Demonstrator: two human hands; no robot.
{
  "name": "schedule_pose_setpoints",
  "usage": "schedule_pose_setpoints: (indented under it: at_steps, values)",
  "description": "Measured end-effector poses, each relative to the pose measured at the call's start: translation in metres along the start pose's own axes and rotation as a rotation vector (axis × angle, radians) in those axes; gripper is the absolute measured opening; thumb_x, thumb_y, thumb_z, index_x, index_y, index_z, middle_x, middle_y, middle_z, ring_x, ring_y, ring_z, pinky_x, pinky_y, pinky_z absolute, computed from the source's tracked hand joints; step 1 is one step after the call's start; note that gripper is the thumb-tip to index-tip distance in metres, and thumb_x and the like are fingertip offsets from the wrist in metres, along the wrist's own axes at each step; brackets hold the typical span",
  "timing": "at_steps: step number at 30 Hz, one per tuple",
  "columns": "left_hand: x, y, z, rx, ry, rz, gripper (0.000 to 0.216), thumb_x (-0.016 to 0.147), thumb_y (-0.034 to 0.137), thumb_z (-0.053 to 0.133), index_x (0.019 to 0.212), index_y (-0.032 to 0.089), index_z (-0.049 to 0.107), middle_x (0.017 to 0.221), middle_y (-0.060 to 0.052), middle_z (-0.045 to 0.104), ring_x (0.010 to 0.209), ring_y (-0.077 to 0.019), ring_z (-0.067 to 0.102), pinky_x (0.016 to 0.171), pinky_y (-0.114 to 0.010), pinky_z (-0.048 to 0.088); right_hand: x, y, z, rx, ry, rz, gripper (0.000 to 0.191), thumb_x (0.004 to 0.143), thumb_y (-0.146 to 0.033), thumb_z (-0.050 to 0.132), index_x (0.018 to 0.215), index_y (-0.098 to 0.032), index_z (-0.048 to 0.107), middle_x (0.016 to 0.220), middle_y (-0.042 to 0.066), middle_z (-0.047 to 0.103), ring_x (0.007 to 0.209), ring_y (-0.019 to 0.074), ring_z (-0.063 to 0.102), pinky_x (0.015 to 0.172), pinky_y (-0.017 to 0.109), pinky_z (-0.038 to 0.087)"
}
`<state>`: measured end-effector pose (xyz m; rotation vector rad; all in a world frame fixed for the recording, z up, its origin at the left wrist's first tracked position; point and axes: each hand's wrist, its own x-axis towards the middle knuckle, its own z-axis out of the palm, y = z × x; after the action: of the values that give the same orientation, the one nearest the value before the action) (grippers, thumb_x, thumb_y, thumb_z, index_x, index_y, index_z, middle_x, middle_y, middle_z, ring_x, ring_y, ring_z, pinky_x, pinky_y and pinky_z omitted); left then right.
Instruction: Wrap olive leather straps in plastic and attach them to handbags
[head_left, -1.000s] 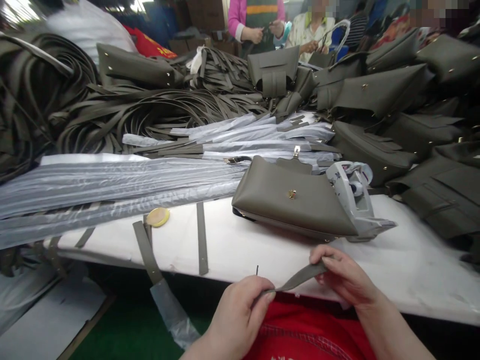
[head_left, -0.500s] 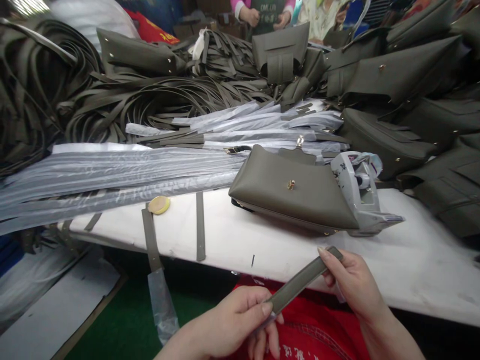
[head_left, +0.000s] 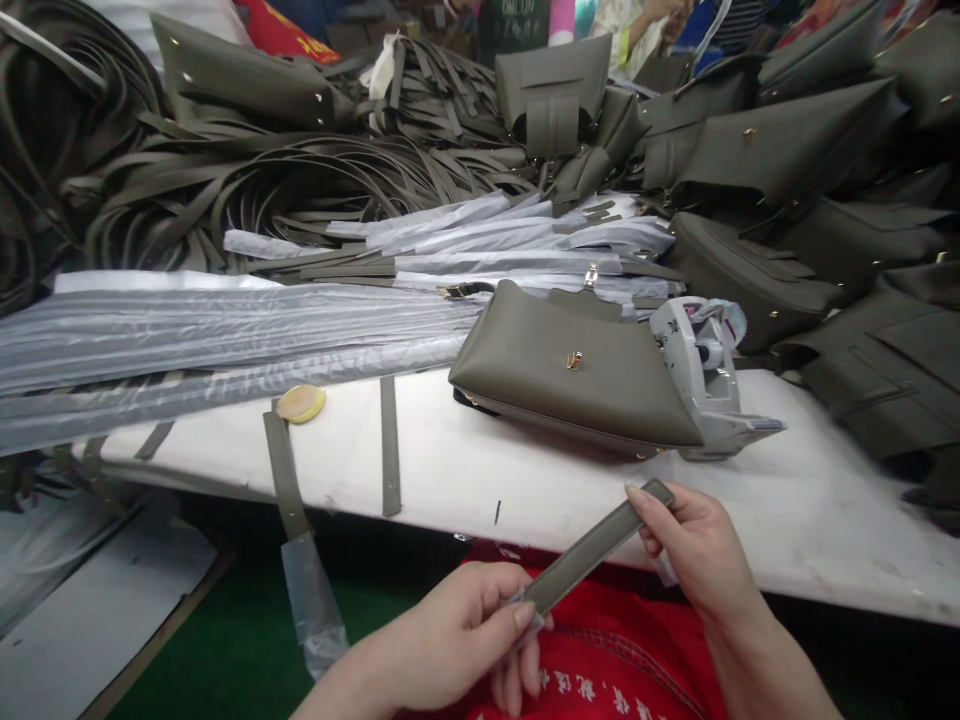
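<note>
A dark olive strap (head_left: pixel 589 550) is stretched at a slant between my two hands, above my lap and the table's front edge. My left hand (head_left: pixel 465 625) pinches its lower part between thumb and fingers, where a bit of clear plastic film shows. The strap's rounded upper end is held by my right hand (head_left: pixel 694 545), thumb on top. Just beyond lies an olive handbag (head_left: pixel 574 375) with a gold clasp, on its side on the white table (head_left: pixel 450 480). Against the bag's right end stands a white tape dispenser (head_left: pixel 697 350).
Plastic-wrapped straps (head_left: pixel 240 325) cover the table's left side, with coiled straps (head_left: pixel 300 185) behind. More olive bags (head_left: pixel 780 140) are heaped at the right. A round yellow-edged disc (head_left: pixel 301 403) lies near two short straps. Other people stand at the far side.
The whole view has shifted slightly, so the table and bags sit a little further left and higher. Both hands keep their hold on the strap, with little change in pose.
</note>
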<state>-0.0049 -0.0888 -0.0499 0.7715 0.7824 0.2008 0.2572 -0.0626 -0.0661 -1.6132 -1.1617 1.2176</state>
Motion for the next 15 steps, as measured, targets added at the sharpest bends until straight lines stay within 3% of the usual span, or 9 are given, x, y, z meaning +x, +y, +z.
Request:
schedule_pose_setpoints:
  at_steps: [15]
  values:
    - [-0.0035,0.0011,0.0009,0.089,-0.001,0.031,0.054,0.083,0.071,0.055,0.086,0.018,0.047,0.071,-0.003,0.064,0.05,-0.0077,0.054,0.047,-0.017,0.04,-0.0001,0.003,0.0025,0.091,0.068,0.042,0.05,0.08,-0.06,0.069,0.055,-0.019,0.055,0.047,-0.002,0.049,0.043,0.0092,0.043,0.04,0.02,0.038]
